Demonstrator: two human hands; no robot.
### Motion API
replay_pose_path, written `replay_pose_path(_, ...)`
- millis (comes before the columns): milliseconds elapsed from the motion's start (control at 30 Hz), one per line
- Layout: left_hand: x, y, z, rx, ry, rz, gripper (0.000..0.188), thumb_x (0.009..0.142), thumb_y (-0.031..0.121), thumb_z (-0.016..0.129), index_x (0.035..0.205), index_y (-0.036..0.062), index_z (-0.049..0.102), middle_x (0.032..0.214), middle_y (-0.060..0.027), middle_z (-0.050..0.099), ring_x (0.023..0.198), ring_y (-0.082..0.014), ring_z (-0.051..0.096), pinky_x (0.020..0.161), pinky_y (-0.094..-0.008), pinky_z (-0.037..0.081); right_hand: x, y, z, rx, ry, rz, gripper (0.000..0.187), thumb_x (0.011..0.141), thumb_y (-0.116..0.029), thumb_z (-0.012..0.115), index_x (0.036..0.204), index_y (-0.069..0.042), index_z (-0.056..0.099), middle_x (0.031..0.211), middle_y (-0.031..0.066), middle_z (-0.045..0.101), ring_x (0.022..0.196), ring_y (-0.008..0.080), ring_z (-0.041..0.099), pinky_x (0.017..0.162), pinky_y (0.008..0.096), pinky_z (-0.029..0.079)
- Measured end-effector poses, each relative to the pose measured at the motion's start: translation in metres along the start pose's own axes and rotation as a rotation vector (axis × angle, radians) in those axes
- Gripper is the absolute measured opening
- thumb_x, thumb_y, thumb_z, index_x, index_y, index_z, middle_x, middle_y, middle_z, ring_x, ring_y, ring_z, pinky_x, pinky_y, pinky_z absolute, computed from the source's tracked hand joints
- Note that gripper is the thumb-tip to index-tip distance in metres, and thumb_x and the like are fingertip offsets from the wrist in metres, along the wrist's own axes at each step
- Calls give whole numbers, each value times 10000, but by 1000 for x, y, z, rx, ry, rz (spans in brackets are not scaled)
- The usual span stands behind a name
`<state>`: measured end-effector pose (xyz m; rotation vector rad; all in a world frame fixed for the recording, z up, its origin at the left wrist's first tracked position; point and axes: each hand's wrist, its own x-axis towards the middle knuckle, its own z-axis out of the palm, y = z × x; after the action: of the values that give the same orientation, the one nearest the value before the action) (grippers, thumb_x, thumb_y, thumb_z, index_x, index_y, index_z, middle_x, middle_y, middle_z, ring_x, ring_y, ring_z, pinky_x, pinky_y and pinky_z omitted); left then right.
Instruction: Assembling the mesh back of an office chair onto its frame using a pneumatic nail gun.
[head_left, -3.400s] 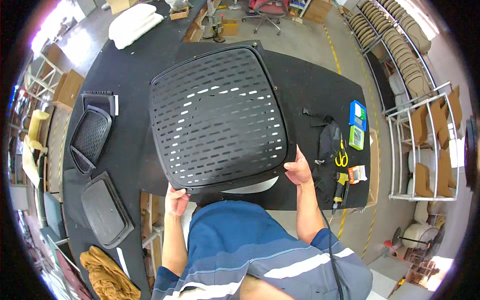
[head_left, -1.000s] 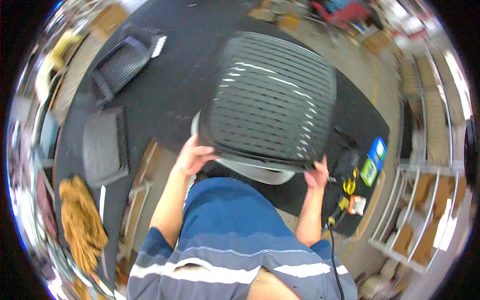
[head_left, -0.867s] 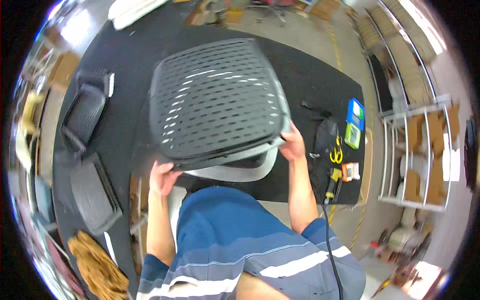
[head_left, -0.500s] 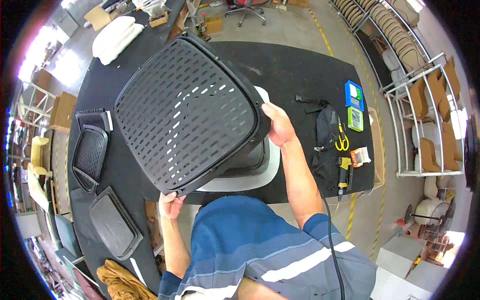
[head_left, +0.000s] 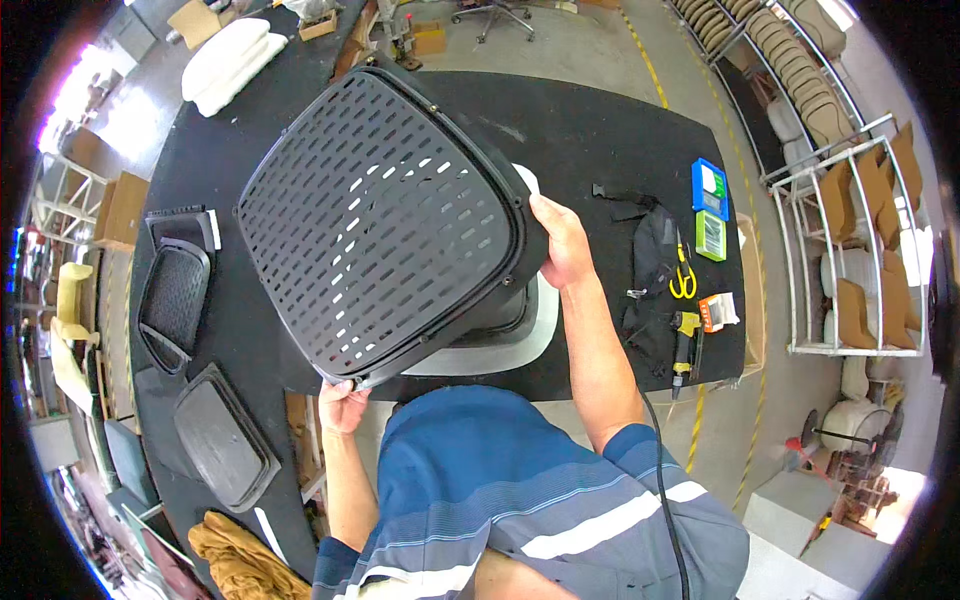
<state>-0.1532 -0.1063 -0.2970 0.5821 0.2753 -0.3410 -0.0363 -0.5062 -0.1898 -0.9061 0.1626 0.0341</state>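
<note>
A large black slotted plastic chair panel, rounded at its corners and with a raised rim, is held tilted above the table. My left hand grips its lower corner near the table's front edge. On the right side, my right hand is closed around the rim. Beneath the panel lies a pale grey rounded piece with a dark part on it, mostly hidden by the panel.
On the black table, a black strap bundle, yellow scissors, a power screwdriver and small boxes lie right. Left are smaller black panels, a mesh piece, white padding and brown cloth.
The slotted panel has tipped slightly and shifted a little to the right in my hands. Both hands keep their grip, and the whole view has moved slightly.
</note>
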Motion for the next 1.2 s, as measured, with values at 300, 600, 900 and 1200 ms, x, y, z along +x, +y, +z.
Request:
replay_pose_path(300,2,2,7,14,-55,-2,620,746,-93,654,1322,42,470,1267,-143,591,1125,-312,611,936,-467,543,-6,-2,-4,49,-60,-52,377,976,-262,550,1157,63,612,1083,140,680,906,212,680,806,343,553)
replay_pose_path(600,4,2,12,23,-39,-7,631,738,-79,680,1320,40,469,1272,-143,585,1127,-305,608,912,-449,555,-5,0,-10,56,-61,-70,346,984,-264,539,1110,46,627,1052,145,688,885,219,689,798,346,564)
replay_pose_path(900,4,5,1,-19,-62,-19,626,750,-82,668,1327,11,443,1284,-176,558,1122,-345,609,882,-467,578,-1,3,-10,32,-13,-48,348,989,-266,527,1114,43,627,1057,146,686,889,217,687,803,347,560)
replay_pose_path(1200,4,10,10,18,-17,-22,624,758,-82,653,1330,3,418,1228,-182,587,1054,-340,644,863,-444,593,1,14,-22,25,7,-38,359,985,-274,532,1121,45,626,1062,146,685,895,216,683,811,346,553)
